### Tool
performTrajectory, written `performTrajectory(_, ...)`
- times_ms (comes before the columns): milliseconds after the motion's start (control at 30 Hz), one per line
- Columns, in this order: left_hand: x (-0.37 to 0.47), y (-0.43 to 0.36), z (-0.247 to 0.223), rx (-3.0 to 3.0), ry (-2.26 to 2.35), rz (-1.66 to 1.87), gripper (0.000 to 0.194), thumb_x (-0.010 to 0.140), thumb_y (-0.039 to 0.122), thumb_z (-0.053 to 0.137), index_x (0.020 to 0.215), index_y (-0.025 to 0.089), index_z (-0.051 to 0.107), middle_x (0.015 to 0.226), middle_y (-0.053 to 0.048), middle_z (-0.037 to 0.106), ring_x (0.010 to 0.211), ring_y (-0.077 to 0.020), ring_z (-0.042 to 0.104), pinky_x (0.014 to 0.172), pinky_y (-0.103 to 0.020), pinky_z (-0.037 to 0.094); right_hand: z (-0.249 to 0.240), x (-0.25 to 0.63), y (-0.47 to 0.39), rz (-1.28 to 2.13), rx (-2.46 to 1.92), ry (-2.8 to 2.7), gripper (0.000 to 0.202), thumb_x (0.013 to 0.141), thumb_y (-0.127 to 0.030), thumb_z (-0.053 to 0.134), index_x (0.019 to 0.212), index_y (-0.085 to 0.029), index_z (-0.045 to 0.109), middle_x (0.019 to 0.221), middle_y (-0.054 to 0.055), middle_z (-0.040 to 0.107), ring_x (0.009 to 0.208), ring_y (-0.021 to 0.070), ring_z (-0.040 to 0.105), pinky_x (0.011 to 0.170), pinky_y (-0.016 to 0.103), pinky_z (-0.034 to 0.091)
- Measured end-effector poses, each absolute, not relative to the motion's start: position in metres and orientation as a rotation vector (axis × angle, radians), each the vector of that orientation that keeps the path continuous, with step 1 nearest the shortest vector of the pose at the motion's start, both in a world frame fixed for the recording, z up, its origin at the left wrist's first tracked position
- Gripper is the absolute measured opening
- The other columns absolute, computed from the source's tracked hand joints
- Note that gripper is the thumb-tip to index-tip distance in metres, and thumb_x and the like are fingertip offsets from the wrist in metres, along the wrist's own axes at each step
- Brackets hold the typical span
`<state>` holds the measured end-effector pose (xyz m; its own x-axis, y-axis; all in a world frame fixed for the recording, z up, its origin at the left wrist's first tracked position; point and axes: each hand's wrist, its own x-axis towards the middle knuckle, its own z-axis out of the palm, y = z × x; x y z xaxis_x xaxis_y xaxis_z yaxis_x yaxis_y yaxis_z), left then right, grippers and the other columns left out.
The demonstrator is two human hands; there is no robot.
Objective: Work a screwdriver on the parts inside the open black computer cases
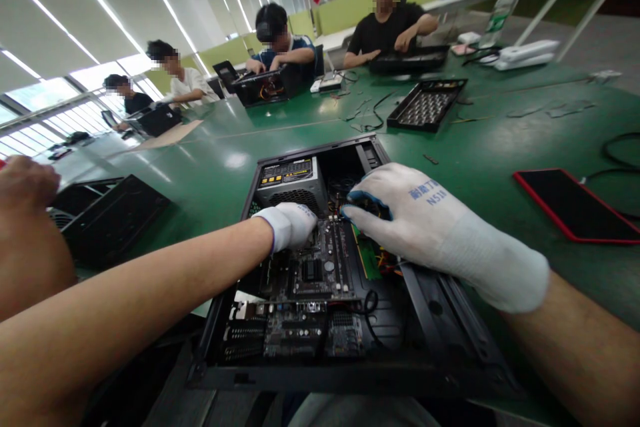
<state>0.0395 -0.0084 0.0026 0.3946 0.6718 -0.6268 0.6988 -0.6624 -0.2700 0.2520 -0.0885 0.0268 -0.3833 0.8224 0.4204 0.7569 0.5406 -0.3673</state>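
Note:
An open black computer case lies in front of me with its inside facing up. My left hand, in a white glove, is closed over the upper part of the motherboard; its fingertips are hidden. My right hand, gloved with blue-coated fingers, curves over the board's upper right edge. Its thumb and index finger come together near the connectors there, and whatever they pinch is too small to make out. Just below that hand shows a green memory stick. A power supply sits in the upper left corner of the case.
A red-edged tablet lies on the green table at right. Beyond the case is a black panel. Another black case and a person's hand are at left. Several people work across the table.

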Motion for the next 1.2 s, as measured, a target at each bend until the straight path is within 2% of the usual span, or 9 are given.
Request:
performTrajectory(333, 0.0401, -0.0088, 0.0046, 2.591, 1.253, -1.142, 0.044, 0.089, 0.032, 0.076, 0.128, 0.012, 0.073, 0.131, -0.019, 0.075, 0.123, -0.0343, 0.072, 0.105, -0.038, 0.057, 0.0274, 0.2519, -0.09, 0.136, -1.268, -2.235, 0.038, 0.103, -0.049, 0.058, 0.109, -0.016, 0.076, 0.107, 0.013, 0.076, 0.108, 0.0312, 0.067, 0.099, 0.045, 0.051)
performTrajectory(633, 0.0404, -0.0095, 0.0038, 2.588, 1.246, -1.158, 0.05, 0.087, 0.036, 0.078, 0.131, 0.012, 0.071, 0.131, -0.019, 0.075, 0.121, -0.0345, 0.072, 0.103, -0.039, 0.057, 0.0259, 0.253, -0.089, 0.095, -1.261, -2.246, 0.036, 0.103, -0.048, 0.059, 0.107, -0.016, 0.076, 0.105, 0.012, 0.076, 0.105, 0.0304, 0.067, 0.097, 0.044, 0.051)
performTrajectory(900, 0.0437, -0.0106, 0.0006, 2.586, 1.198, -1.163, 0.05, 0.085, 0.031, 0.08, 0.131, 0.013, 0.072, 0.131, -0.018, 0.075, 0.122, -0.0322, 0.072, 0.105, -0.036, 0.055, 0.0254, 0.2528, -0.0887, 0.112, -1.264, -2.246, 0.038, 0.103, -0.05, 0.058, 0.107, -0.016, 0.076, 0.105, 0.012, 0.075, 0.106, 0.0306, 0.067, 0.097, 0.043, 0.05)
performTrajectory(1067, 0.045, -0.0104, 0.0001, 2.592, 1.203, -1.137, 0.054, 0.079, 0.033, 0.085, 0.128, 0.013, 0.074, 0.129, -0.018, 0.076, 0.117, -0.0345, 0.074, 0.101, -0.037, 0.058, 0.0258, 0.2527, -0.089, 0.129, -1.266, -2.222, 0.038, 0.102, -0.049, 0.06, 0.108, -0.015, 0.076, 0.104, 0.013, 0.075, 0.105, 0.0304, 0.067, 0.098, 0.043, 0.05)
performTrajectory(1200, 0.0414, -0.0064, 0.0003, 2.62, 1.212, -1.083, 0.057, 0.081, 0.032, 0.082, 0.133, 0.013, 0.07, 0.132, -0.018, 0.075, 0.12, -0.0347, 0.072, 0.102, -0.038, 0.058, 0.0265, 0.2528, -0.0906, 0.16, -1.261, -2.195, 0.037, 0.102, -0.048, 0.06, 0.108, -0.016, 0.076, 0.106, 0.013, 0.075, 0.105, 0.0297, 0.067, 0.095, 0.042, 0.051)
